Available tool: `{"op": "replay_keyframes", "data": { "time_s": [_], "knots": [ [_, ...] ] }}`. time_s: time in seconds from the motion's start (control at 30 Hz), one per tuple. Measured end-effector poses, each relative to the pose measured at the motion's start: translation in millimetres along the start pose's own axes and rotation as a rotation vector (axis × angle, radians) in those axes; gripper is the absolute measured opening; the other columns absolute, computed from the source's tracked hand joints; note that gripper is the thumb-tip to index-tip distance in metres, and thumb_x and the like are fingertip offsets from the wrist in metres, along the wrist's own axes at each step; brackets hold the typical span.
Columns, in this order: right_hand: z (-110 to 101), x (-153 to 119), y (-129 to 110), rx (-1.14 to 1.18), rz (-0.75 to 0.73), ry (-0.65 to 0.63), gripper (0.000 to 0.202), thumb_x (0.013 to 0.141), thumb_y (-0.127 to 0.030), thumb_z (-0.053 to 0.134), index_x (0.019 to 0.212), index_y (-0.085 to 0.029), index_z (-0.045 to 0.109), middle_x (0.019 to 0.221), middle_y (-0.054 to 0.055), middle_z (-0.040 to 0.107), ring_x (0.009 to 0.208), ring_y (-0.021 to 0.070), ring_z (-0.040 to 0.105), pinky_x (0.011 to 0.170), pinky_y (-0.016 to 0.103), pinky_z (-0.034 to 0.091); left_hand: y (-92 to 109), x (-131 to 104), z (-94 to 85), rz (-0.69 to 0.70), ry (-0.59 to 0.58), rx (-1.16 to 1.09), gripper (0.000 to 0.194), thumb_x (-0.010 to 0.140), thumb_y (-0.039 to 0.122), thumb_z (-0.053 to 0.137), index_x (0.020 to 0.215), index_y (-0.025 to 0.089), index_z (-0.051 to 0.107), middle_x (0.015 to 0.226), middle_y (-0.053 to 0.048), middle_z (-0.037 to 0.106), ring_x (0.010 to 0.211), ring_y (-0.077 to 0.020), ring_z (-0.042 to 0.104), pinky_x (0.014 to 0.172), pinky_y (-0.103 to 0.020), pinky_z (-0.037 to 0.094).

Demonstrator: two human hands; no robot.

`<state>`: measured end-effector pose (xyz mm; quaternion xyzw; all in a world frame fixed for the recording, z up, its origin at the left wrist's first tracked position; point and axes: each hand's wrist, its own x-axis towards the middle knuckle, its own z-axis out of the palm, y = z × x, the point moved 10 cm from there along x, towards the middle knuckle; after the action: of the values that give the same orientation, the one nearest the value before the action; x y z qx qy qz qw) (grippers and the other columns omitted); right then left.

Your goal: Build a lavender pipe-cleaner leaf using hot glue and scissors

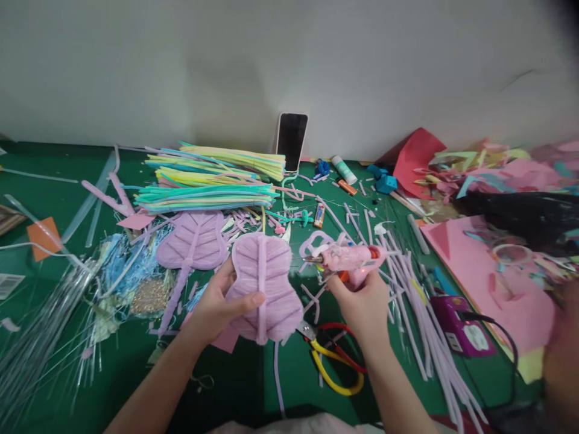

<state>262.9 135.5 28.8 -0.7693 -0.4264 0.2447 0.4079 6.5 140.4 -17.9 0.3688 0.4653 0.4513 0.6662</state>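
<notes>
My left hand [226,301] is closed on a lilac pipe-cleaner butterfly wing [275,271], thumb across its raised middle strip and fingers behind it. In my right hand [362,301] is a pink glue gun [353,258], its metal nozzle pointing left toward the wing but apart from it. A second lilac wing-like piece [192,241] with a wrapped stem lies flat to the left. Scissors [335,358] with red and yellow handles rest below, between my hands. Behind the glue gun sits a small looped lilac piece [314,244].
Bundles of coloured pipe cleaners [208,196] lie at the back, near a phone [292,138] leaning on the wall. Lilac pipe cleaners [423,319] and a purple box [461,331] with a black cable are on the right. Pink paper [479,265] and scraps fill the far right.
</notes>
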Motion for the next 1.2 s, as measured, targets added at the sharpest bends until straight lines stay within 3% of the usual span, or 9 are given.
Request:
{"op": "replay_keyframes", "data": {
  "time_s": [0.17,0.37,0.53,0.77,1.03,1.2],
  "knots": [
    [6.1,-7.2,4.6,0.042,0.079,-0.024,0.025,0.057,-0.04,0.067,0.068,-0.02,0.056,0.052,-0.002,0.057,0.047,0.0158,0.049,0.047,0.029,0.041,-0.5,-0.3,-0.7,0.005,-0.007,0.001,0.065,0.066,0.028,0.086,0.126,0.024,0.061,0.124,-0.007,0.07,0.118,-0.0269,0.063,0.094,-0.029,0.052],
    [4.5,-2.4,6.7,-0.023,0.011,0.021,0.025,0.06,-0.04,0.065,0.057,-0.023,0.048,0.048,-0.003,0.052,0.045,0.0142,0.044,0.045,0.028,0.037,-4.6,-0.2,-3.4,-0.003,0.004,-0.003,0.065,0.065,0.028,0.086,0.126,0.024,0.061,0.122,-0.007,0.071,0.116,-0.0269,0.064,0.093,-0.028,0.053],
    [3.3,-1.7,7.5,-0.051,0.01,0.034,0.025,0.06,-0.04,0.064,0.056,-0.024,0.047,0.049,-0.001,0.054,0.048,0.0164,0.048,0.049,0.029,0.039,-4.9,-0.4,-3.3,-0.016,0.006,-0.001,0.067,0.065,0.029,0.086,0.127,0.024,0.061,0.12,-0.008,0.072,0.114,-0.0288,0.065,0.092,-0.031,0.054],
    [3.4,-1.9,2.9,-0.079,0.002,0.02,0.024,0.059,-0.04,0.061,0.053,-0.024,0.044,0.045,-0.004,0.046,0.044,0.0137,0.041,0.046,0.028,0.034,-2.9,-0.2,-2.3,-0.017,0.007,0.014,0.068,0.063,0.03,0.086,0.126,0.022,0.061,0.12,-0.01,0.072,0.114,-0.0296,0.065,0.092,-0.032,0.054],
    [3.7,-4.3,1.2,-0.094,-0.037,0.005,0.024,0.061,-0.039,0.061,0.05,-0.024,0.044,0.044,-0.003,0.048,0.044,0.0147,0.044,0.046,0.028,0.037,-1.5,-1.9,-2.5,-0.044,0.046,0.037,0.071,0.06,0.033,0.087,0.125,0.02,0.061,0.118,-0.011,0.072,0.114,-0.0312,0.065,0.093,-0.034,0.054],
    [2.1,-7.6,9.2,-0.125,0.014,0.0,0.025,0.06,-0.041,0.063,0.053,-0.025,0.044,0.045,-0.002,0.049,0.044,0.0165,0.047,0.046,0.029,0.037,0.0,-2.0,-1.4,-0.043,0.067,0.019,0.072,0.058,0.034,0.088,0.124,0.021,0.062,0.121,-0.011,0.071,0.116,-0.0324,0.064,0.094,-0.035,0.054]
  ]
}}
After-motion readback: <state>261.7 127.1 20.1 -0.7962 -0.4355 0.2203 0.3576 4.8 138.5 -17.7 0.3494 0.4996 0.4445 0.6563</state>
